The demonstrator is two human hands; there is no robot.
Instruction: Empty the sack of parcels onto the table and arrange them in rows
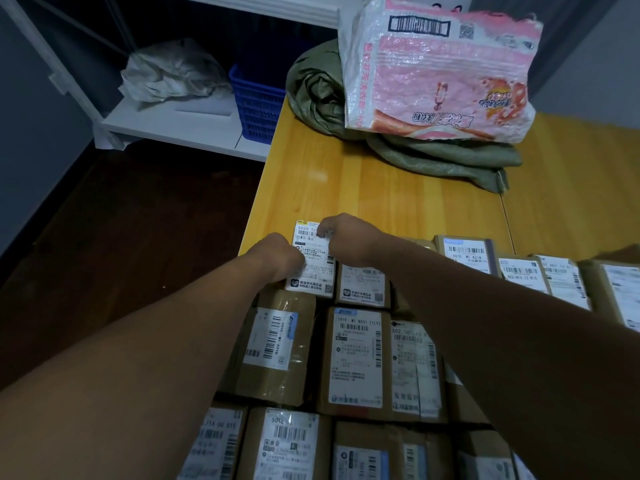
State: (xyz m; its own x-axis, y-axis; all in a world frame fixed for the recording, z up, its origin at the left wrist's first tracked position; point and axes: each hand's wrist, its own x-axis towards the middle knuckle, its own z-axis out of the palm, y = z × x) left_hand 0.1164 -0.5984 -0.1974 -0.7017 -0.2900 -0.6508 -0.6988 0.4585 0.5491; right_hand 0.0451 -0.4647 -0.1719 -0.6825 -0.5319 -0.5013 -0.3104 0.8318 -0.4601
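The fingertips of the left hand point(273, 252) and right hand point(346, 237) curl out of sight behind the knuckles, covering part of the white-labelled parcel point(313, 282), whose print is too small to read. Nearer than the fingers, the parcel rows point(353, 362) run off the bottom and right edges. Beyond the fingers, the pink bag point(440, 71), cut by the top edge, hides part of the green sack point(318, 88).

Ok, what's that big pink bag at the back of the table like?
The pink and white bag looks like shiny, crinkled plastic, printed with a barcode, writing and pictures, all upside down from here. It sits bulging at the far end of the wooden table, resting on a crumpled green sack.
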